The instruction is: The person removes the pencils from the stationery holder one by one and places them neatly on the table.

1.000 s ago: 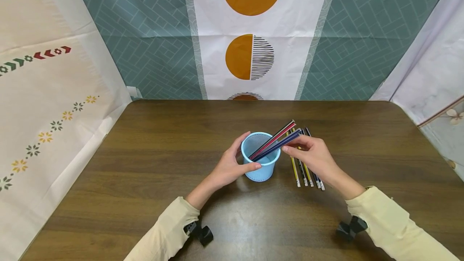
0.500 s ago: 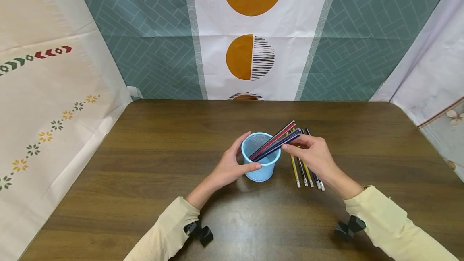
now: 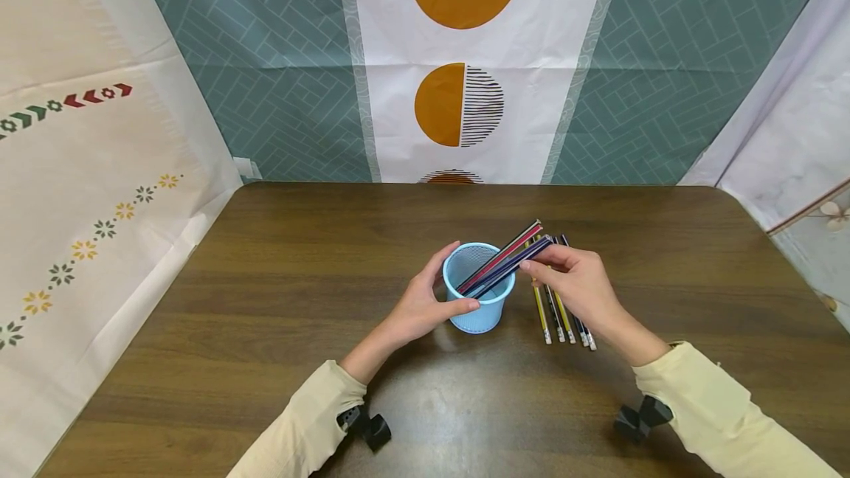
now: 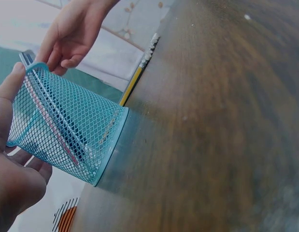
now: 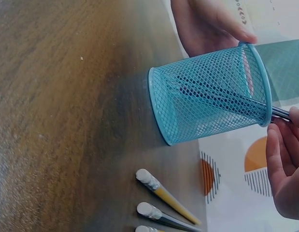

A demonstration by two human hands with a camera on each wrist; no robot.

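A light blue mesh pencil cup (image 3: 479, 316) stands upright on the table. My left hand (image 3: 425, 301) grips it, the thumb along the near side of the rim and the fingers round the far side. Several pencils (image 3: 502, 260), red-striped and dark blue, lean to the right inside it, their upper ends past the rim. At the right side of the rim, my right hand (image 3: 574, 282) pinches a dark pencil (image 5: 280, 112) between thumb and fingers; its lower part is inside the cup. Several more pencils (image 3: 563, 316), yellow-striped and dark, lie beside the cup under my right hand, white erasers toward me.
The brown wooden table (image 3: 319, 257) runs back to a green and white patterned cloth (image 3: 292, 72). Light cloths hang at the left and right sides. A black wrist camera (image 3: 365, 426) sits below my left sleeve, another camera (image 3: 640, 419) below the right.
The right hand shifts only slightly at the rim, and the lowest dark pencil in the cup changes position a little. My left hand and the cup stay in place.
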